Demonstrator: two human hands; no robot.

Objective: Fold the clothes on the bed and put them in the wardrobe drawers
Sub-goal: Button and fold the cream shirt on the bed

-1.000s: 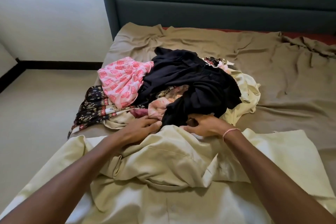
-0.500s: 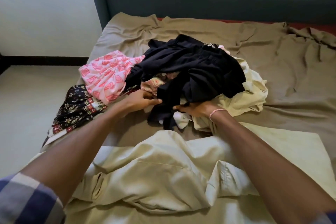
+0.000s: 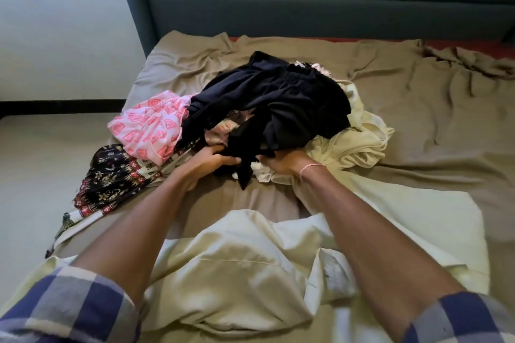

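The left sleeve (image 3: 64, 306) at the frame's lower left and the right sleeve (image 3: 468, 317) at lower right were checked — navy, pale grey-blue and cream squares — and ended well up the bare forearms. A thin pink bracelet (image 3: 310, 167) ringed the wrist behind the right hand (image 3: 281, 160).

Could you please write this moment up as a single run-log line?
left hand: grips black garment | right hand: fingers under black garment, grip unclear | cream shirt: spread nearest, unfolded
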